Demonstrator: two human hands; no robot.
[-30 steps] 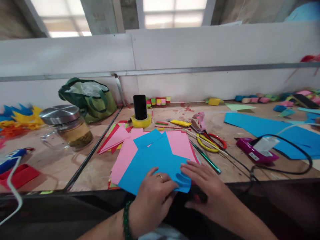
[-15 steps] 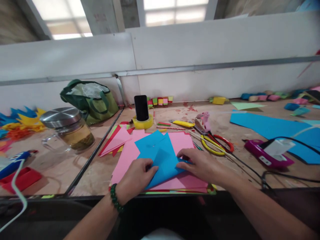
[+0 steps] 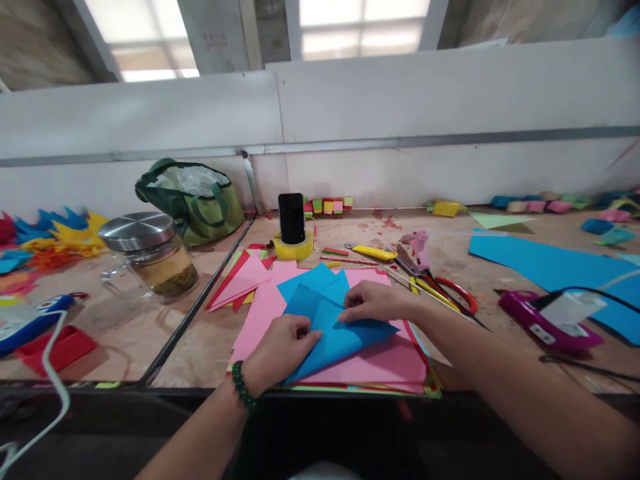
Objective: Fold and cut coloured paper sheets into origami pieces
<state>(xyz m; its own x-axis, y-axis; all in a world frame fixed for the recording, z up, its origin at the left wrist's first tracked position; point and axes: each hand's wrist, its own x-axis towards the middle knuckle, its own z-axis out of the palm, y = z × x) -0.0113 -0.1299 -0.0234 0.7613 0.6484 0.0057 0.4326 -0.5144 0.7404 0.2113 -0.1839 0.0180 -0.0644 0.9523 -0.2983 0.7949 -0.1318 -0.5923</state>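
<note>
A partly folded sheet of blue paper (image 3: 333,340) lies on a stack of pink paper (image 3: 387,360) at the table's front edge. My left hand (image 3: 285,347), with a green bead bracelet (image 3: 243,387) on the wrist, has its fingers curled and its thumb on the paper's left edge. Over the upper right part of the sheet, my right hand (image 3: 373,300) pinches a folded flap between thumb and fingers. Its fingertips rest against the blue surface. Folded pink and red paper pieces (image 3: 245,280) lie left of the stack.
Behind the stack, a phone (image 3: 291,219) stands in a yellow tape roll (image 3: 294,249). A yellow cutter (image 3: 375,253), scissors (image 3: 453,293) and a pink glue gun (image 3: 420,248) lie to the right, near a purple power strip (image 3: 547,323). A glass jar (image 3: 165,267) stands left.
My right hand has moved up and left across the sheet, bringing the right-hand part of the blue paper over into a fold. My left hand stays at the left edge. The view has shifted slightly.
</note>
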